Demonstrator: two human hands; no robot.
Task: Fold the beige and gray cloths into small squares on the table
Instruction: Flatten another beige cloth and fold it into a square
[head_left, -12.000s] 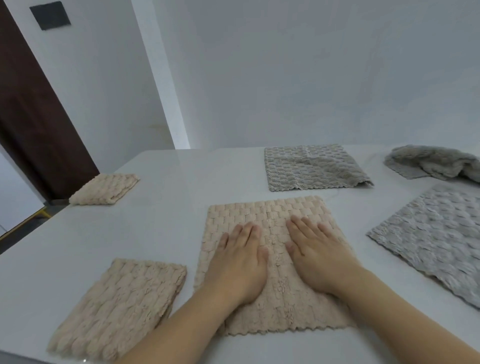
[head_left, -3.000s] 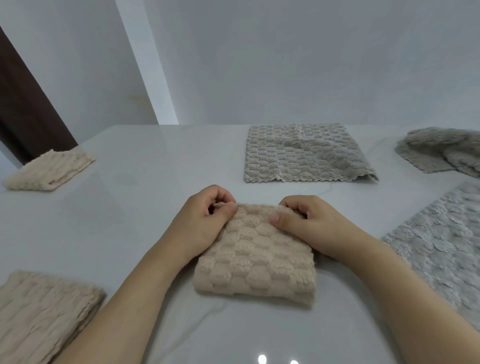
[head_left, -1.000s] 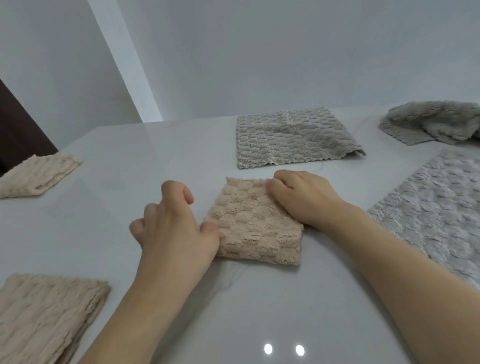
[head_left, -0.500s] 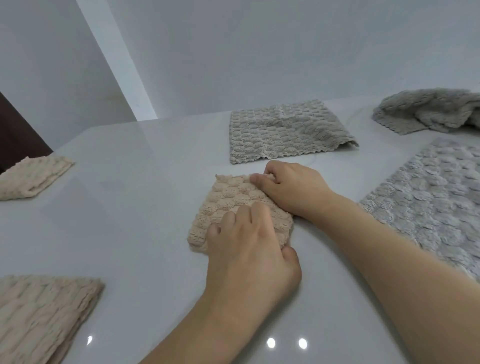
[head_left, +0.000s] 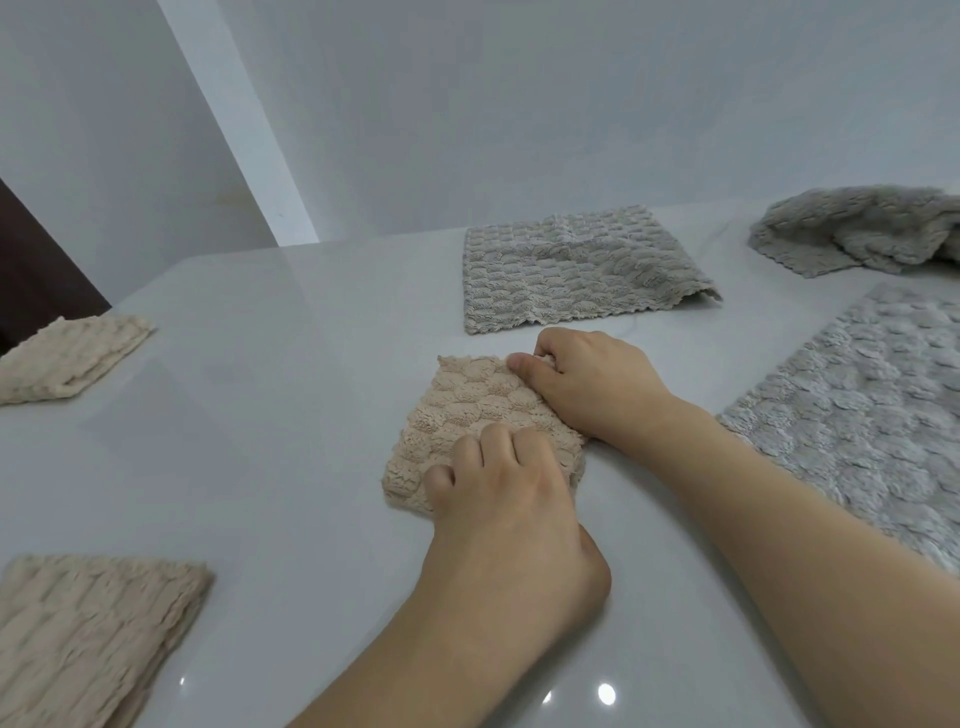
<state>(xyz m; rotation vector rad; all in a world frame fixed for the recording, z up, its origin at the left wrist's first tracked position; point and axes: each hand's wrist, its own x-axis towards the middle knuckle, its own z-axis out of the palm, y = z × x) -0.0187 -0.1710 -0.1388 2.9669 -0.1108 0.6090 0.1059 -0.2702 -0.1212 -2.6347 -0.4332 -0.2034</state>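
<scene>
Head view: beige cloth (head_left: 467, 415), folded to a small square, lies at centre frame on the white table (head_left: 260, 405). The right hand (head_left: 592, 389) pinches its far right corner with curled fingers, and the left hand (head_left: 509, 499) lies on the near edge, fingers bent over it, probably clasping it, though the fingertips are hidden. Both likely pin the layers so the fold stays square. Gray cloth (head_left: 576, 275) waits half folded above centre. No brand or writing shows.

Head view, downward (close) over table (head_left: 291, 364)
</scene>
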